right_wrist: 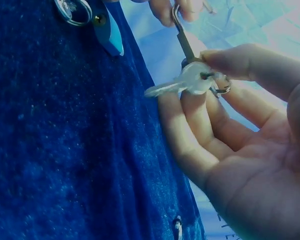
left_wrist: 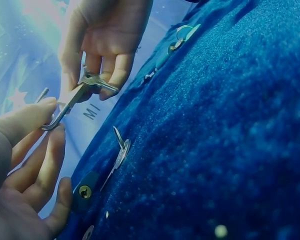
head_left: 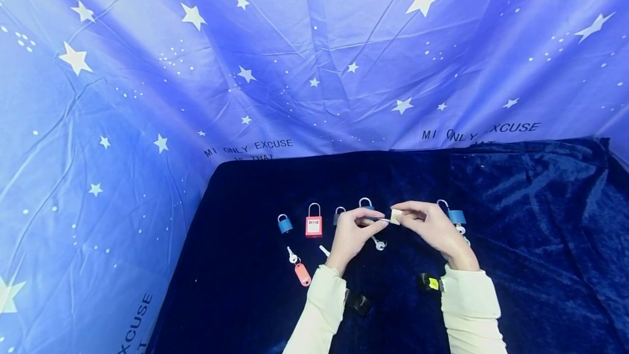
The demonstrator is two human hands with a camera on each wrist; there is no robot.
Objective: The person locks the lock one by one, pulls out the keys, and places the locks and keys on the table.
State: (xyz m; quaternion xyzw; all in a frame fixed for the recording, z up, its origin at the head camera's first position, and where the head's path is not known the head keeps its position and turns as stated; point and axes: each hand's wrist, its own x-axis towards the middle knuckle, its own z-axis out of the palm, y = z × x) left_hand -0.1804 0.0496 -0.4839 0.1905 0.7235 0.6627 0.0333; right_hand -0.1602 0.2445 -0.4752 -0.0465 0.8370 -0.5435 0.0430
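In the head view my left hand [head_left: 355,235] and right hand [head_left: 434,229] meet at a small pale padlock [head_left: 395,216]. The left thumb and fingertips pinch its metal shackle [left_wrist: 54,124]. At the body's other end, the right thumb and fingertips grip the padlock [right_wrist: 186,46], seen edge-on in the right wrist view. A silver key [right_wrist: 192,79] on a small ring hangs at that end, in front of the right fingers. Below the hands lie another key [head_left: 379,244] and a blue padlock [head_left: 366,205], partly behind the left hand.
Dark blue velvet [head_left: 245,310] covers the table. Left of the hands are a blue padlock [head_left: 285,225], a red padlock [head_left: 313,226], a dark padlock [head_left: 340,213] and a key with a red tag [head_left: 302,275]. A blue padlock with its shackle swung out [head_left: 456,216] lies right.
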